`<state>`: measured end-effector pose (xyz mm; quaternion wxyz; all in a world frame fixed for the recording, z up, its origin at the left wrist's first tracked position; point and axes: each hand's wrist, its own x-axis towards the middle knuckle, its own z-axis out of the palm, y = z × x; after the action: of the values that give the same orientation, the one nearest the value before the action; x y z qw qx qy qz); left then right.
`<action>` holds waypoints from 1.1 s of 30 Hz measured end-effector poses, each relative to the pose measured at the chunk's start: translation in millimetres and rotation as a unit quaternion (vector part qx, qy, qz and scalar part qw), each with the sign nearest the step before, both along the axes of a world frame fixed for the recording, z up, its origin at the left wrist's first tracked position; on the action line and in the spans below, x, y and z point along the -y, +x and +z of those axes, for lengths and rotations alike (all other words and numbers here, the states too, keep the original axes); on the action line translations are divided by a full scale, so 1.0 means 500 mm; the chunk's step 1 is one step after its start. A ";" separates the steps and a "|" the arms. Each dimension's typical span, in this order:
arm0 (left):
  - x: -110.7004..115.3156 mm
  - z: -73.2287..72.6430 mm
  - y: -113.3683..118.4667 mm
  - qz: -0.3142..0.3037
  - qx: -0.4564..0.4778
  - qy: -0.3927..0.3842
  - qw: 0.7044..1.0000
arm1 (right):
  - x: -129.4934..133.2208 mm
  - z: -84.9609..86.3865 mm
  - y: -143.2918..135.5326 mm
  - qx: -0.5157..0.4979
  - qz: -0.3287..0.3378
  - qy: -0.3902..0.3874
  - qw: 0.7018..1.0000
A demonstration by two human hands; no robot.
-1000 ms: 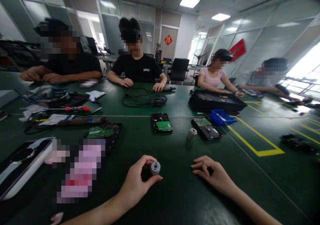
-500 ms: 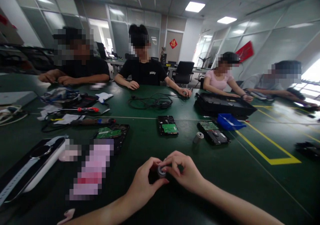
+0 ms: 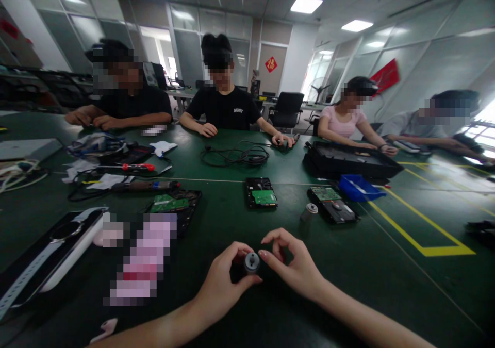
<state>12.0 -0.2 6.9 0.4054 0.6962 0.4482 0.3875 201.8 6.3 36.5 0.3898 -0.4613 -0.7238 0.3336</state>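
Observation:
A small silver-grey cylinder (image 3: 252, 263), round face up with a dark centre, is held between the thumb and fingers of my left hand (image 3: 228, 273) at the lower middle. Just right of it, my right hand (image 3: 296, 263) has its thumb and index finger apart, with nothing seen between them. Farther back, a similar metal cylinder (image 3: 309, 212) stands upright on the green table (image 3: 216, 224), beside a hard drive (image 3: 334, 204). Another hard drive with a green board (image 3: 262, 193) lies beyond my hands.
At the left lie a pixelated pink item (image 3: 145, 260), a watch (image 3: 65, 230) on a box, and a drive (image 3: 176, 203). Behind are a red screwdriver (image 3: 138, 167), black cable (image 3: 235, 154), blue tray (image 3: 359, 188) and black casing (image 3: 351, 160). Several people sit across the table.
My right hand has drawn back to the right from the cylinder, and its thumb and index finger have parted. The cylinder's top face is now uncovered. My left hand still holds it.

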 end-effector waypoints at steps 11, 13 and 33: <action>0.011 0.009 -0.025 0.009 0.015 0.134 0.991 | 0.013 -0.049 -0.012 0.036 0.067 0.006 0.997; 0.007 0.016 -0.024 0.022 -0.007 0.119 0.993 | 0.013 -0.064 -0.012 0.052 0.075 0.020 0.996; 0.006 0.064 -0.102 0.104 -0.040 0.083 0.990 | 0.012 -0.060 -0.017 0.082 0.064 -0.002 0.995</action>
<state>-38.9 -3.0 38.7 0.2857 0.6920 0.4999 0.4354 193.4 0.5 6.5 0.3062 -0.4402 -0.7808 0.3207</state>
